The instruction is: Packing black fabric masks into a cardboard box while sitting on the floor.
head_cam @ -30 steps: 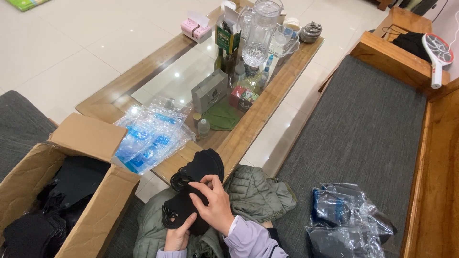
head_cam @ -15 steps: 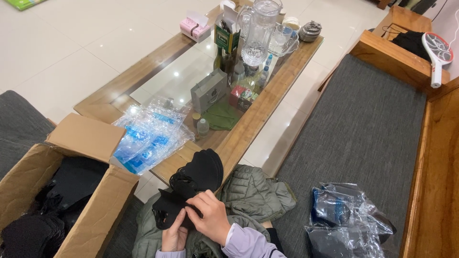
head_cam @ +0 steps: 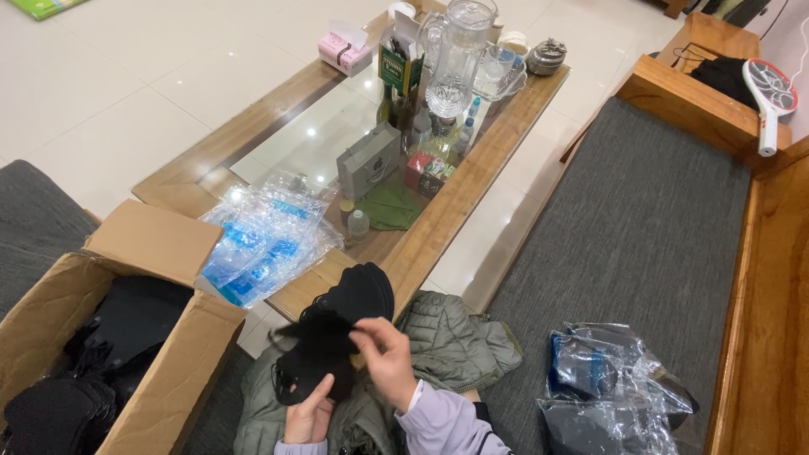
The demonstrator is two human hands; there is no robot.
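A stack of black face masks (head_cam: 337, 324) is held over my lap, above a grey-green padded jacket (head_cam: 455, 345). My left hand (head_cam: 308, 417) supports the stack from below, fingers closed on its lower edge. My right hand (head_cam: 386, 362) pinches the stack's right side with thumb and fingers. An open cardboard box (head_cam: 160, 371) stands to my left with more black masks (head_cam: 101, 354) inside. Clear plastic bags with blue print (head_cam: 265, 240) lie on the near end of the wood and glass coffee table (head_cam: 472, 177).
On the table stand a glass pitcher (head_cam: 459, 55), a dark bottle (head_cam: 400, 76), a grey box (head_cam: 369, 160), a pink tissue pack (head_cam: 345, 52) and small jars. Packed plastic bags (head_cam: 607, 388) lie on the grey bench cushion (head_cam: 649, 227) at right. A racket-shaped swatter (head_cam: 771, 97) rests far right.
The mask stack has shifted a little up and left in my hands. My right hand moved from the middle of the stack to its right edge.
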